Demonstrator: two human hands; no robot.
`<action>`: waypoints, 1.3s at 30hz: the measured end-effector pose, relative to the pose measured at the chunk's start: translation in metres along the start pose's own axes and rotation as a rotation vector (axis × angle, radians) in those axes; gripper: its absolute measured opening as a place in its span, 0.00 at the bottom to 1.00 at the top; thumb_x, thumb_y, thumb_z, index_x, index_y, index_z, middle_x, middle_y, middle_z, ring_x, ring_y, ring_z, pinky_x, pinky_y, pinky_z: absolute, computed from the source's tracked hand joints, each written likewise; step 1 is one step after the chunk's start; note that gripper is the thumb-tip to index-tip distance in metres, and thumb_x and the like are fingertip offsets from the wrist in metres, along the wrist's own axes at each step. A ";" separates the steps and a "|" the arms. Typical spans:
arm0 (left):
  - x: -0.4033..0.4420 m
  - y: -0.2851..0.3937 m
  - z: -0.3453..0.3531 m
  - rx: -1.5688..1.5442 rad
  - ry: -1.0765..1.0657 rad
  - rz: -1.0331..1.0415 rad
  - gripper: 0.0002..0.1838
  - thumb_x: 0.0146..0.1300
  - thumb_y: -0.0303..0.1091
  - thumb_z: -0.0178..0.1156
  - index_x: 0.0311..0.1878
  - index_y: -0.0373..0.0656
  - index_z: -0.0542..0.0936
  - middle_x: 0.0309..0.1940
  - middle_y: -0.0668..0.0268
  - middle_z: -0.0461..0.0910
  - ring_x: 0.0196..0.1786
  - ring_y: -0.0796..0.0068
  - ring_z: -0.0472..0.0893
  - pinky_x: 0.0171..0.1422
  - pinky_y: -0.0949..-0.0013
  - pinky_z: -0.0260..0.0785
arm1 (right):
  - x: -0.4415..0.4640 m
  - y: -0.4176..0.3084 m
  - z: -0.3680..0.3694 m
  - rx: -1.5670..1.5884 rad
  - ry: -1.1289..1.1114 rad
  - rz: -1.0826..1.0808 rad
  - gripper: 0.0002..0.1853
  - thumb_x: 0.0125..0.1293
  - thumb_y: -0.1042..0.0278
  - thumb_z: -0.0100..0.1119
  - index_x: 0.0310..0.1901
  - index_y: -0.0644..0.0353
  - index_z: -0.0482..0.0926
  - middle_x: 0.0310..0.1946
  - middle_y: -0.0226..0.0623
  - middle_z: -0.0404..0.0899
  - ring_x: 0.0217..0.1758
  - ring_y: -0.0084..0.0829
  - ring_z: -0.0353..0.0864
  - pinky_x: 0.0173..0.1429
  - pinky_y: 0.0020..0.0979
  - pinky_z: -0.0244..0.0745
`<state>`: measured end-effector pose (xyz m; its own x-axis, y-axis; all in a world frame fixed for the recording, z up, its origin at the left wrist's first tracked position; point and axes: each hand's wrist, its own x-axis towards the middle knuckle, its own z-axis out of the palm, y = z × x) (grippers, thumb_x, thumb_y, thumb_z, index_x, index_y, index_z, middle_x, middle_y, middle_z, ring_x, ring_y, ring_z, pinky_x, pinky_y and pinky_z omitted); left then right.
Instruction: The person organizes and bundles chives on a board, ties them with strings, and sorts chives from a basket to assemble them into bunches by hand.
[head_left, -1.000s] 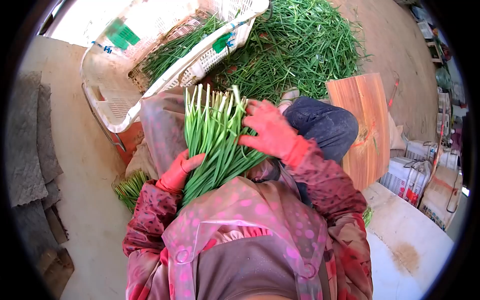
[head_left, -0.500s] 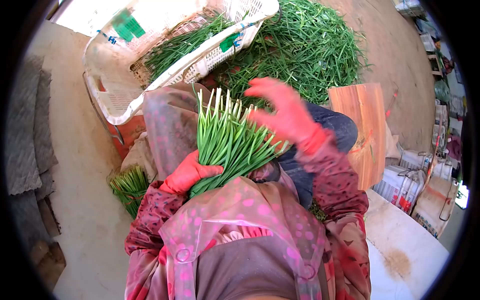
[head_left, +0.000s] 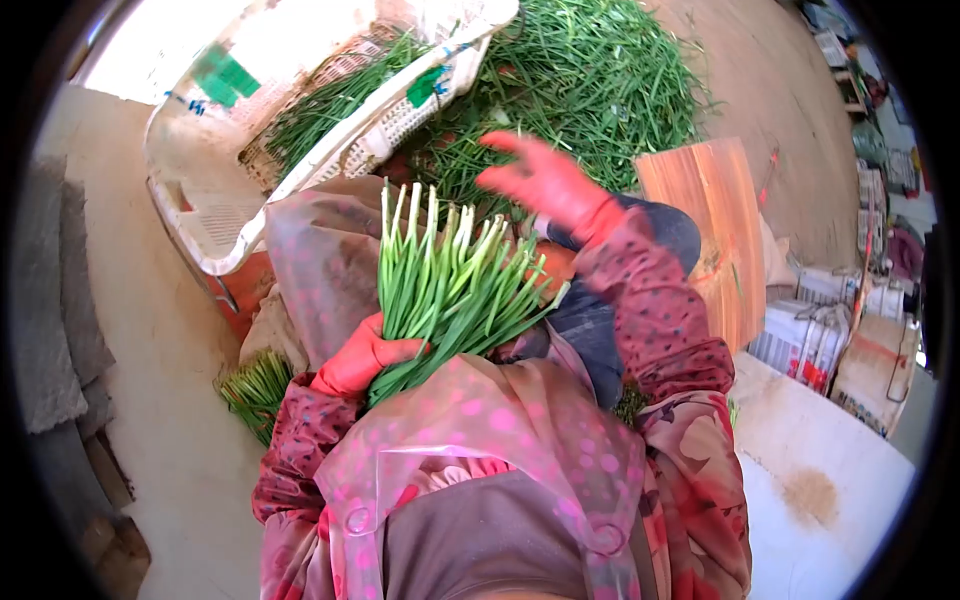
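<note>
Bunch: long, flat green leaves point(head_left: 455, 290) with pale, whitish stem ends fanned toward twelve o'clock, at the centre of the view, above the apron.
Left hand: in a smooth red glove point(head_left: 362, 360), clasped around the lower left of the leaves, thumb across them.
Right hand: in a red glove point(head_left: 548, 185), slightly blurred, fingers parted and released, at one o'clock from the leaves and apart from them.
Crate: white perforated plastic point(head_left: 205, 150), thick rounded rim, at eleven o'clock; green patches and blue handwritten marks, not surely legible; loose greens point(head_left: 335, 110) inside.
Pile: tangled, thin green blades point(head_left: 600, 90) at one o'clock.
Board: flat wood point(head_left: 705, 230) with streaked orange-brown grain, at two o'clock.
Packages: white and tan point(head_left: 800, 340), at three o'clock, red and dark print too small to read.
Apron: translucent, pink-dotted sheet point(head_left: 480, 410) at six o'clock.
</note>
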<state>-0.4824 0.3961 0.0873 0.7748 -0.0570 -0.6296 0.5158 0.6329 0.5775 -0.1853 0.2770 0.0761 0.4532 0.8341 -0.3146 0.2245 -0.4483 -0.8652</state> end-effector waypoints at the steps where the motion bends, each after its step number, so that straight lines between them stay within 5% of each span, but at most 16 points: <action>1: 0.001 0.000 0.000 0.012 0.009 -0.011 0.23 0.58 0.30 0.66 0.57 0.38 0.75 0.49 0.68 0.80 0.48 0.78 0.78 0.56 0.71 0.71 | -0.007 0.002 0.031 0.110 -0.086 -0.098 0.35 0.58 0.41 0.63 0.59 0.59 0.72 0.50 0.48 0.79 0.44 0.40 0.82 0.52 0.35 0.75; 2: 0.001 0.000 -0.002 0.021 -0.004 -0.025 0.23 0.58 0.30 0.66 0.57 0.38 0.75 0.49 0.68 0.80 0.48 0.78 0.78 0.56 0.71 0.71 | -0.013 0.008 0.059 -0.211 0.031 -0.428 0.28 0.59 0.43 0.61 0.54 0.56 0.77 0.47 0.45 0.81 0.42 0.41 0.82 0.52 0.36 0.76; 4: 0.000 -0.002 -0.007 0.041 0.036 -0.075 0.22 0.58 0.30 0.67 0.55 0.38 0.76 0.46 0.68 0.81 0.46 0.78 0.79 0.54 0.72 0.72 | 0.001 0.022 0.061 -0.125 -0.088 -0.060 0.19 0.62 0.47 0.56 0.45 0.53 0.82 0.42 0.41 0.82 0.40 0.43 0.82 0.48 0.39 0.76; 6: -0.001 -0.004 -0.008 0.042 0.067 -0.066 0.21 0.57 0.31 0.67 0.53 0.38 0.77 0.44 0.68 0.82 0.44 0.78 0.79 0.52 0.72 0.72 | 0.020 0.056 0.042 -0.331 0.227 -0.056 0.15 0.64 0.51 0.52 0.37 0.51 0.83 0.37 0.41 0.83 0.39 0.45 0.81 0.45 0.40 0.76; 8: -0.001 -0.002 -0.009 0.039 0.071 -0.033 0.22 0.55 0.37 0.67 0.52 0.39 0.78 0.41 0.69 0.81 0.41 0.80 0.78 0.49 0.74 0.71 | 0.015 0.041 0.018 0.162 0.221 0.156 0.10 0.62 0.60 0.54 0.39 0.51 0.83 0.37 0.37 0.82 0.38 0.39 0.82 0.44 0.36 0.77; 12: 0.005 -0.004 -0.013 0.012 0.045 -0.079 0.26 0.54 0.42 0.67 0.54 0.40 0.76 0.43 0.67 0.81 0.44 0.77 0.79 0.52 0.71 0.71 | -0.035 -0.016 0.023 -0.184 -0.055 -0.717 0.15 0.57 0.67 0.63 0.47 0.51 0.81 0.48 0.36 0.80 0.53 0.35 0.77 0.57 0.38 0.72; 14: 0.005 -0.001 -0.011 -0.007 0.029 -0.082 0.28 0.57 0.45 0.65 0.57 0.40 0.75 0.45 0.66 0.80 0.46 0.76 0.79 0.54 0.70 0.71 | -0.047 -0.024 0.042 -0.253 -0.073 -0.806 0.16 0.54 0.65 0.65 0.46 0.51 0.81 0.49 0.37 0.79 0.55 0.41 0.76 0.58 0.44 0.70; 18: 0.007 -0.007 -0.019 -0.229 0.007 -0.153 0.33 0.63 0.54 0.58 0.63 0.40 0.70 0.53 0.64 0.78 0.52 0.74 0.79 0.59 0.68 0.70 | -0.041 -0.008 0.074 -0.222 0.019 -0.851 0.11 0.57 0.69 0.64 0.43 0.55 0.82 0.43 0.36 0.81 0.50 0.38 0.80 0.55 0.36 0.74; 20: 0.008 -0.010 -0.029 -0.161 0.071 -0.156 0.30 0.65 0.57 0.55 0.59 0.41 0.74 0.48 0.67 0.80 0.46 0.76 0.80 0.53 0.70 0.72 | -0.044 -0.013 0.077 0.246 0.000 -0.455 0.06 0.62 0.73 0.60 0.41 0.59 0.82 0.36 0.35 0.82 0.41 0.31 0.82 0.48 0.29 0.76; 24: 0.011 -0.008 -0.028 0.162 0.035 -0.161 0.23 0.64 0.51 0.59 0.51 0.40 0.79 0.40 0.69 0.82 0.39 0.79 0.80 0.46 0.73 0.72 | -0.029 -0.009 0.075 0.618 0.138 -0.127 0.07 0.67 0.68 0.57 0.39 0.62 0.81 0.28 0.34 0.83 0.28 0.27 0.83 0.37 0.28 0.78; 28: 0.005 -0.002 -0.009 0.090 0.102 -0.056 0.18 0.61 0.46 0.62 0.47 0.41 0.80 0.34 0.73 0.81 0.34 0.82 0.78 0.40 0.75 0.71 | 0.013 0.045 -0.007 0.787 0.390 0.136 0.14 0.69 0.66 0.55 0.49 0.68 0.76 0.38 0.45 0.83 0.38 0.31 0.85 0.45 0.30 0.79; 30: 0.003 -0.008 -0.021 0.082 0.083 -0.075 0.21 0.60 0.45 0.62 0.50 0.40 0.79 0.38 0.71 0.82 0.37 0.80 0.79 0.44 0.74 0.72 | 0.014 0.076 -0.036 0.157 0.381 0.082 0.24 0.67 0.58 0.59 0.57 0.68 0.72 0.50 0.52 0.79 0.51 0.37 0.81 0.56 0.33 0.75; 31: 0.002 -0.011 -0.022 0.040 0.089 -0.035 0.23 0.60 0.45 0.62 0.52 0.40 0.77 0.40 0.69 0.81 0.39 0.79 0.80 0.46 0.73 0.72 | 0.009 0.082 -0.038 0.171 0.346 -0.006 0.33 0.62 0.51 0.64 0.62 0.66 0.69 0.57 0.52 0.74 0.60 0.40 0.75 0.63 0.34 0.69; 34: 0.002 -0.014 -0.025 -0.009 0.083 -0.048 0.28 0.59 0.47 0.64 0.57 0.38 0.74 0.45 0.66 0.81 0.44 0.77 0.80 0.52 0.70 0.72 | -0.037 0.033 -0.017 0.308 0.078 0.056 0.38 0.59 0.47 0.65 0.64 0.63 0.67 0.58 0.51 0.73 0.60 0.42 0.75 0.63 0.35 0.69; 38: 0.002 -0.012 -0.015 0.016 0.033 -0.005 0.30 0.54 0.46 0.69 0.56 0.39 0.75 0.43 0.68 0.81 0.43 0.77 0.80 0.50 0.71 0.72 | -0.047 0.038 0.063 -0.243 0.116 0.054 0.24 0.61 0.46 0.62 0.50 0.56 0.78 0.42 0.43 0.83 0.48 0.38 0.82 0.52 0.36 0.75; 39: 0.002 -0.012 -0.014 0.028 0.042 -0.019 0.27 0.53 0.43 0.70 0.54 0.39 0.76 0.42 0.69 0.81 0.42 0.77 0.79 0.49 0.71 0.72 | -0.037 0.055 0.062 -0.049 0.237 0.084 0.17 0.64 0.50 0.58 0.41 0.55 0.80 0.34 0.37 0.84 0.38 0.37 0.83 0.45 0.36 0.75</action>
<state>-0.4917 0.3993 0.0719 0.7491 -0.0362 -0.6615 0.5407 0.6104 0.5789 -0.2428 0.2418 0.0161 0.6600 0.6972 -0.2799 0.2159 -0.5329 -0.8182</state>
